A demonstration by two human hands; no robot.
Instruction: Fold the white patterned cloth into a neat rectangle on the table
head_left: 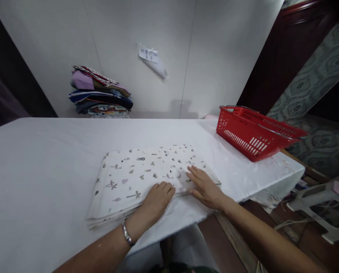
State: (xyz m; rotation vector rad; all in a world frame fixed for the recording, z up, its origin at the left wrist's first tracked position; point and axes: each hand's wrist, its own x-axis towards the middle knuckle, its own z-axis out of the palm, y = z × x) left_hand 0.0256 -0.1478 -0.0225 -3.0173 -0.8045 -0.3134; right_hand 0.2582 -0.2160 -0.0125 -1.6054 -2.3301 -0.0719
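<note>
Folded printed cloth (149,170): is lying in flat layers on the white tablecloth (44,163), at the middle of the scene toward the near edge, showing small plant and animal motifs.
Left hand (159,199): is resting palm down over the cloth's near edge, fingers together; its thumb is hidden, so I cannot tell whether it is pinching.
Bracelet (126,232): is circling the left wrist.
Right hand (205,187): is touching the cloth's near right part, fingers spread wide, gripping nothing.
Red basket (251,131): is standing far right on the table.
Fabric stack (101,93): is sitting far left, against the pale wall (215,57).
</note>
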